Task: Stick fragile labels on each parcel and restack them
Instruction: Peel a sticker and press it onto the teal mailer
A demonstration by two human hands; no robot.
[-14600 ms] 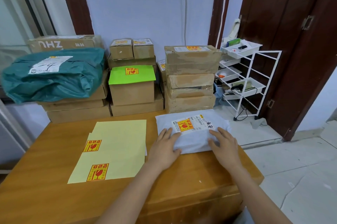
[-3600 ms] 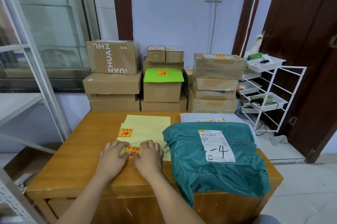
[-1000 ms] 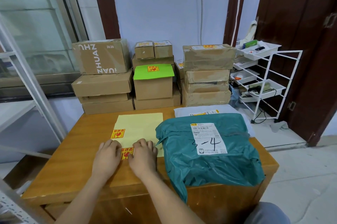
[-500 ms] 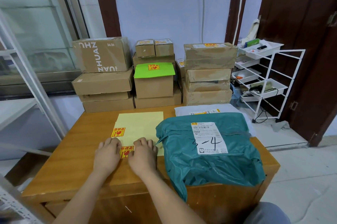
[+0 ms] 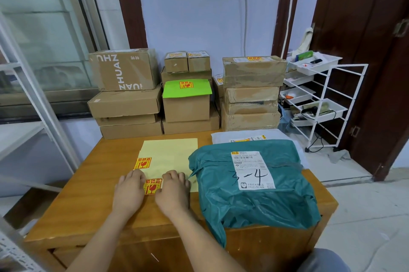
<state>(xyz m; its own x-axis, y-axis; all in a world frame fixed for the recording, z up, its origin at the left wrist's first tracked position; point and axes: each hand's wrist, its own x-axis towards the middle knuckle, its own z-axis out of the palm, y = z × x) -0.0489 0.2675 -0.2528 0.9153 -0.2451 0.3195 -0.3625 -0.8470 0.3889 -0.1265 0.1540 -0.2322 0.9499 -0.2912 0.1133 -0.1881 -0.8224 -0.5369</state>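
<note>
We had both hands down on the pale yellow backing sheet [image 5: 170,156] at the near left part of the wooden worktop [image 5: 88,185]. Our left hand [image 5: 129,192] and our right hand [image 5: 173,194] lay knuckles-up on either side of the nearer fragile label [image 5: 152,186], a red-and-yellow sticker on the sheet's near edge. The fingers were bent onto the sheet, but we could not tell whether they were pinching the sticker or only pressing beside it. A second fragile label [image 5: 143,162] sat on the sheet's left edge, just beyond our left hand.

Just right of the sheet lay the teal plastic mailer [image 5: 254,203], its white shipping label [image 5: 252,169] facing up with "3-4" handwritten on it. It rested partly on a white mailer [image 5: 223,136], whose far edge showed behind it.

Beyond the worktop, stacks of cardboard boxes [image 5: 126,103] stood against the wall; one box had a green top [image 5: 187,89] carrying a fragile sticker. A white wire rack [image 5: 327,103] stood to the right.
</note>
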